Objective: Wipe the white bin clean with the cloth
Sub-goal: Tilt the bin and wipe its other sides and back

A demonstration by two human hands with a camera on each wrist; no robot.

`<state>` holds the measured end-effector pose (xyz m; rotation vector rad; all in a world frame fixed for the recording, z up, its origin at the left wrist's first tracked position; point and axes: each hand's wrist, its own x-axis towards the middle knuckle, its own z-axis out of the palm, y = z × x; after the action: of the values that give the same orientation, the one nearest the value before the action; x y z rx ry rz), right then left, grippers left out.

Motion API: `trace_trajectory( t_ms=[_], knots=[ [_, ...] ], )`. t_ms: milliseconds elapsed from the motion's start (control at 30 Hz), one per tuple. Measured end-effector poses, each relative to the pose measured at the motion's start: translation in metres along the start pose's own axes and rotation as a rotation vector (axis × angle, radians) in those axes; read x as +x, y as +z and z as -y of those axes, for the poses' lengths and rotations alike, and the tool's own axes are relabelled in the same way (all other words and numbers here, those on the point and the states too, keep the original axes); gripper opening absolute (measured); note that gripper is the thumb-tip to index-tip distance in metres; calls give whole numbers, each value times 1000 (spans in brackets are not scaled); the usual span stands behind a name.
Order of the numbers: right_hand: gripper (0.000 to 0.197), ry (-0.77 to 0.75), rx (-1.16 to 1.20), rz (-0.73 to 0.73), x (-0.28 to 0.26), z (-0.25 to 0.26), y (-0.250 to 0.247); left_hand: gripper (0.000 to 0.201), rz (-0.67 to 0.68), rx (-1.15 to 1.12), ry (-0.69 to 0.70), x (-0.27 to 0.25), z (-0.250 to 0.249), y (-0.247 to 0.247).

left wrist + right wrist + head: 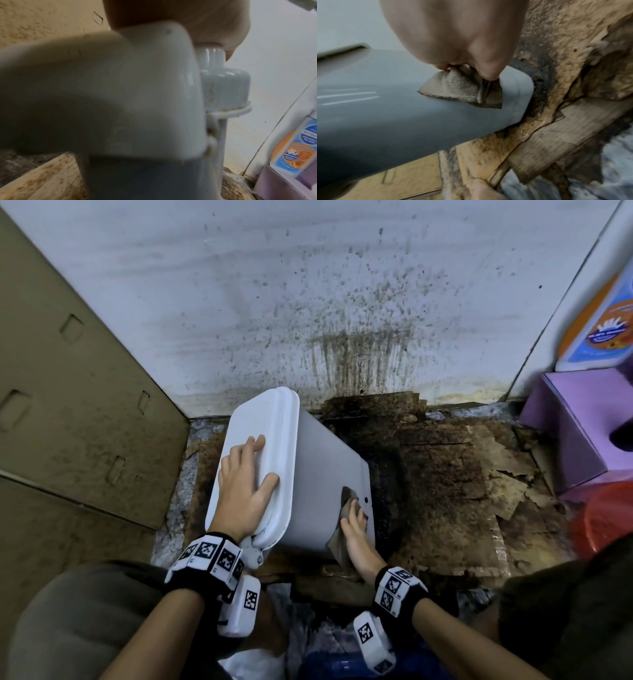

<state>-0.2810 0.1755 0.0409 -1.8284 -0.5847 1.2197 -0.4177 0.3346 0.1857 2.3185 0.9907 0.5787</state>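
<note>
While left hand (pixel 239 491) steadies white bin (pixel 318 467), right hand (pixel 356 529) presses cloth (pixel 462 89) against it.

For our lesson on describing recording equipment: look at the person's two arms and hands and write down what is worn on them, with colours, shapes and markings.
Both forearms are bare, without sleeves. The left hand and right hand wear no gloves. Each wrist carries a black band set with white square tiles printed with black block patterns, and a white boxy unit with the same kind of marker hangs under each wrist.

Wall (pixel 239 285): white, stained with dark spatter, at 12 o'clock.
Cardboard (pixel 68 388): upright panels at 9 o'clock.
Floor board (pixel 445 460): soiled, torn.
Purple box (pixel 575 419): at 3 o'clock.
</note>
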Motion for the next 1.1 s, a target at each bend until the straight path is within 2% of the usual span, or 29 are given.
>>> trace_trajectory(
  t_ms=[333,400,533,767,1000,1100],
  knots=[
    [50,-312,173,85,-63,77,20,69,10,29,-12,2,-7,3],
    [50,-367,121,101,-67,82,22,70,11,23,-20,2,-8,3],
    [51,-532,-251,68,-66,71,26,70,14,25,-28,1,-9,4],
    [53,-450,-278,67,-39,39,12,71,6,10,-22,0,-6,2],
    [56,-65,-88,32,-4,-23,-18,73,4,3,-17,1,-10,5],
    [59,41,-40,13,10,-34,-20,74,9,23,-11,1,-12,6]
  ],
)
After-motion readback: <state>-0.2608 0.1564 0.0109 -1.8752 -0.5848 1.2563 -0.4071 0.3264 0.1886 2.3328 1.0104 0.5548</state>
